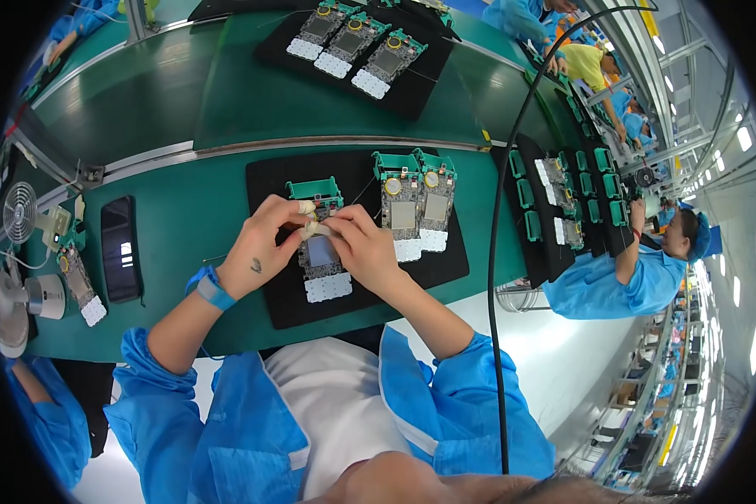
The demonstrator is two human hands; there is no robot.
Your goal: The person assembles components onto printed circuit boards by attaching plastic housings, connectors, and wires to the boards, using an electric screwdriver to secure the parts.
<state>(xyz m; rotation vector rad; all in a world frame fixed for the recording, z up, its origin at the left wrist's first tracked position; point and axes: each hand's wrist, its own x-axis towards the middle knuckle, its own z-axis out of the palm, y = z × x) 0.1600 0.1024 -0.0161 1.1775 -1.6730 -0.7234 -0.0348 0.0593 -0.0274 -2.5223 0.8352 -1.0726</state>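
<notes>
A circuit board (pixel 322 256) with a green plastic frame at its far end and a white keypad-like near end lies on a black mat (pixel 286 307). Over its upper part, my left hand (pixel 260 242) pinches with thumb and forefinger, pale finger cots on its tips. My right hand (pixel 368 250) meets it from the other side, its fingers closed at the same spot. Something small and whitish shows between the fingertips; what it is I cannot make out. Two similar boards, one a circuit board with a yellow round part (pixel 401 210), lie right of my hand.
A dark phone (pixel 121 249) lies on the green bench left of the mat, beside another board (pixel 77 277) and a small fan (pixel 21 214). Beyond a metal rail, several boards (pixel 344 46) rest on black foam. A black cable (pixel 497 252) hangs at the right, near a co-worker (pixel 622 277).
</notes>
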